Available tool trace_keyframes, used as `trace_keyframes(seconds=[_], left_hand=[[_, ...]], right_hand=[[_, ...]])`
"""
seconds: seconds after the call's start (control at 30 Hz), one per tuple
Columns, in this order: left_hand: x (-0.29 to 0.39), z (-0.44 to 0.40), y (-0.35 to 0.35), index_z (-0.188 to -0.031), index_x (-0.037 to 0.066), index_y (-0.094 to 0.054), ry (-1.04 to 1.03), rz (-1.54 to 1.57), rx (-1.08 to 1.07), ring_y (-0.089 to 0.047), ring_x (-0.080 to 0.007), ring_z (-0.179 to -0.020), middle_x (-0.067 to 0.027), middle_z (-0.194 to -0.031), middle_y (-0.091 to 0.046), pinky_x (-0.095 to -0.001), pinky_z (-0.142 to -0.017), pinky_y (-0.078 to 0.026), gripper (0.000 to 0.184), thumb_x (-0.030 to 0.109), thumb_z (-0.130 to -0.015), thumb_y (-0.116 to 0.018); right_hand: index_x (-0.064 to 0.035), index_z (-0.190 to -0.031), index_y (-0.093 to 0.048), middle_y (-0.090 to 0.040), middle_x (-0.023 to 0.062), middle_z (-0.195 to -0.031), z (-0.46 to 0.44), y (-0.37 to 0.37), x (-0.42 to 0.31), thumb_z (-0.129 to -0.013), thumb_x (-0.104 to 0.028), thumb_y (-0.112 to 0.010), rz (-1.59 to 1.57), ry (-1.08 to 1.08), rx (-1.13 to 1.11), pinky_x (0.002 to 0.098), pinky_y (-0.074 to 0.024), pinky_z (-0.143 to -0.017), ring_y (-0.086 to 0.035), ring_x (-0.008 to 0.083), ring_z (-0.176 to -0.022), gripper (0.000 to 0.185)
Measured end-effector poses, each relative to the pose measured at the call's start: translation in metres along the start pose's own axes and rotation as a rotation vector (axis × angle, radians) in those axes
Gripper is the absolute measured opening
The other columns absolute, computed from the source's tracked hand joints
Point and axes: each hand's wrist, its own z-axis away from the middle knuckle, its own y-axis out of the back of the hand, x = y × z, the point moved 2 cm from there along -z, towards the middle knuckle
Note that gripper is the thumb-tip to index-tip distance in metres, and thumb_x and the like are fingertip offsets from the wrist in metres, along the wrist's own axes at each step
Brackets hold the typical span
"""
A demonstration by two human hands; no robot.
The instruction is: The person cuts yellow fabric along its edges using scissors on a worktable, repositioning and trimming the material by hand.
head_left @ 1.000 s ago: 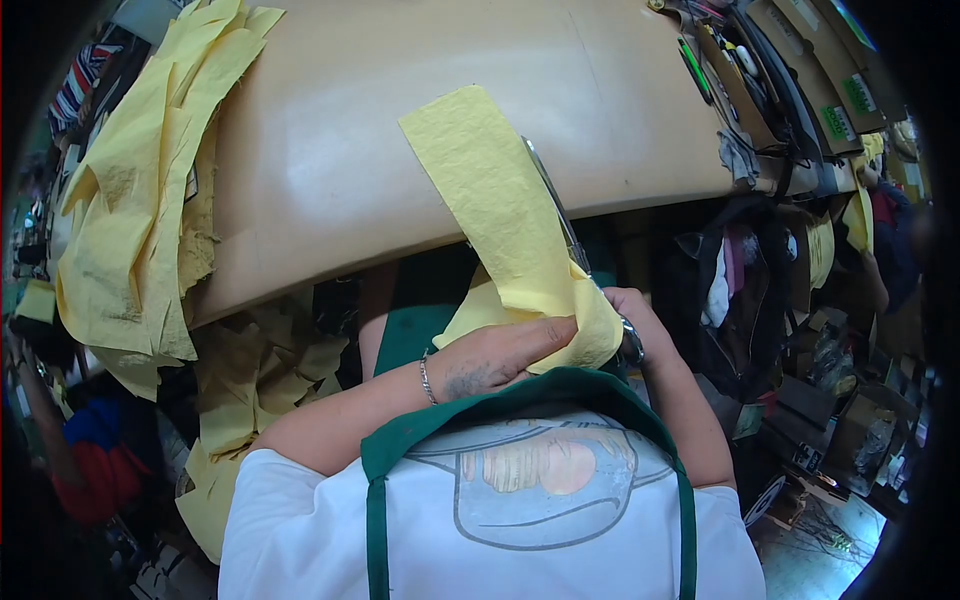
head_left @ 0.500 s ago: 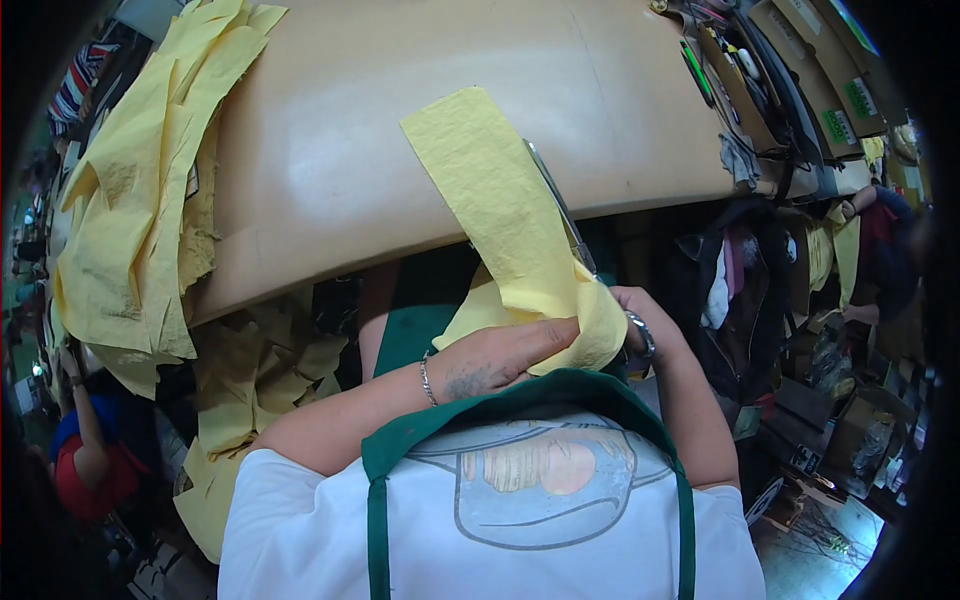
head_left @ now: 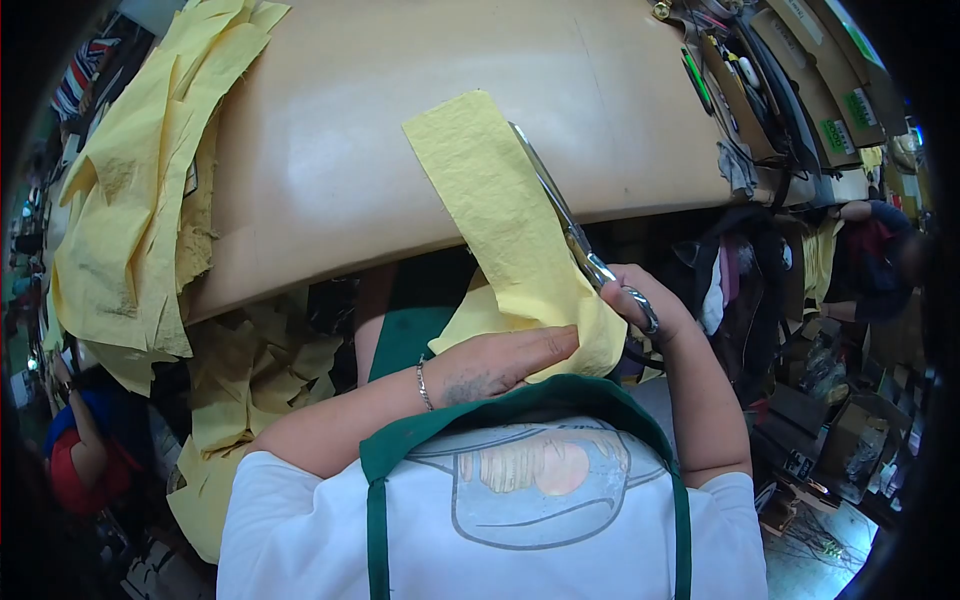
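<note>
A long strip of soft yellow leather-like sheet (head_left: 490,190) reaches from my lap over the table's front edge. My left hand (head_left: 505,362) grips its lower end, thumb on top and fingers beneath, where the sheet folds over. In my right hand (head_left: 640,290) is a pair of metal scissors (head_left: 568,222), with one handle loop showing beside the thumb. The blades lie along the strip's right edge and point away from me. Part of the lower blade area is hidden behind the sheet, so I cannot tell how far apart the blades are.
A tall heap of yellow sheets (head_left: 120,200) hangs over the left of the table (head_left: 340,130). More yellow pieces (head_left: 245,375) lie below it. Cardboard boxes and pens (head_left: 740,80) stand back right. Co-workers appear at the left (head_left: 85,440) and right (head_left: 880,260).
My right hand has moved right and slightly up, out from behind the sheet, and the scissors have slid into fuller view. My left hand and the strip have barely moved.
</note>
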Motion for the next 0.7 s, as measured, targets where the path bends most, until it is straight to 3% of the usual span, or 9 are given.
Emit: trace_keyframes(seconds=[0.1,0.2,0.3,0.7], left_hand=[[-0.0123,0.0000,-0.0066,-0.130,0.016,-0.025,-0.194,-0.153,0.102,-0.050,-0.0245,-0.101,-0.0070,-0.128,-0.037,-0.0282,-0.078,-0.046,0.059,-0.002,-0.077,-0.043],[-0.0050,0.0020,-0.0024,-0.130,0.016,-0.025,-0.189,-0.181,0.098,-0.049,-0.0260,-0.102,-0.0081,-0.129,-0.035,-0.0301,-0.079,-0.047,0.070,-0.009,-0.068,-0.045],[-0.0101,0.0008,-0.0056,-0.130,0.016,-0.025,-0.264,-0.233,0.144,-0.049,-0.0270,-0.102,-0.0078,-0.129,-0.035,-0.0305,-0.078,-0.047,0.071,-0.010,-0.066,-0.045],[-0.0107,0.0008,-0.0071,-0.131,0.017,-0.024,-0.241,-0.200,0.129,-0.050,-0.0255,-0.102,-0.0060,-0.130,-0.035,-0.0294,-0.080,-0.047,0.072,-0.011,-0.067,-0.044]], right_hand=[[-0.0006,-0.076,-0.055,-0.053,0.0033,-0.063,-0.0013,-0.0035,-0.0055,-0.056,-0.074,-0.053,0.055,-0.016,0.059,0.0233,-0.0404,-0.051,-0.049,0.0103,-0.058,0.076],[0.0003,-0.074,-0.055,-0.054,0.0040,-0.064,-0.0043,-0.0035,0.0006,-0.056,-0.075,-0.053,0.091,-0.044,0.080,0.0240,-0.0410,-0.053,-0.049,0.0106,-0.060,0.077],[0.0007,-0.073,-0.056,-0.054,0.0039,-0.064,-0.0044,-0.0053,0.0016,-0.056,-0.074,-0.054,0.108,-0.052,0.106,0.0245,-0.0414,-0.054,-0.050,0.0107,-0.061,0.077],[0.0005,-0.074,-0.057,-0.055,0.0047,-0.064,-0.0026,-0.0075,-0.0001,-0.058,-0.070,-0.057,0.106,-0.065,0.123,0.0253,-0.0423,-0.056,-0.051,0.0115,-0.062,0.072]])
